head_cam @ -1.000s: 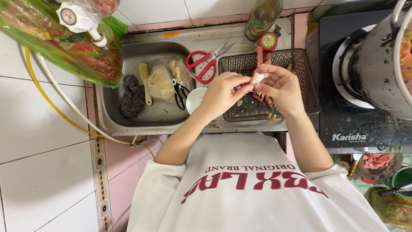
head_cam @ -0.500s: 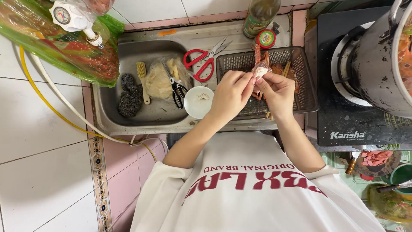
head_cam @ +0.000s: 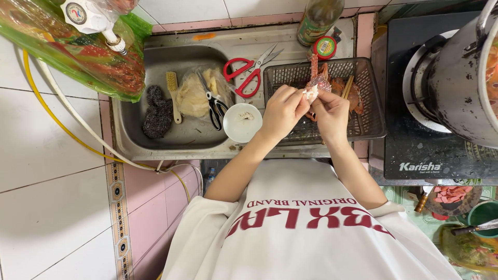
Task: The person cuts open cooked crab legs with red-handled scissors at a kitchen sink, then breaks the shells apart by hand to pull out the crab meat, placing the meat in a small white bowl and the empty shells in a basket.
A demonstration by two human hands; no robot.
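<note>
Reddish crab piece (head_cam: 317,83) pinched between left hand (head_cam: 282,111) and right hand (head_cam: 330,114), over dark basket (head_cam: 373,103)

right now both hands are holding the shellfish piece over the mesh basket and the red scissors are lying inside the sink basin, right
Not quite. The head view shows the red scissors lying on the steel ledge between the sink basin and the mesh basket, not inside the basin. The rest holds: left hand and right hand hold the shellfish piece over the basket.
</note>
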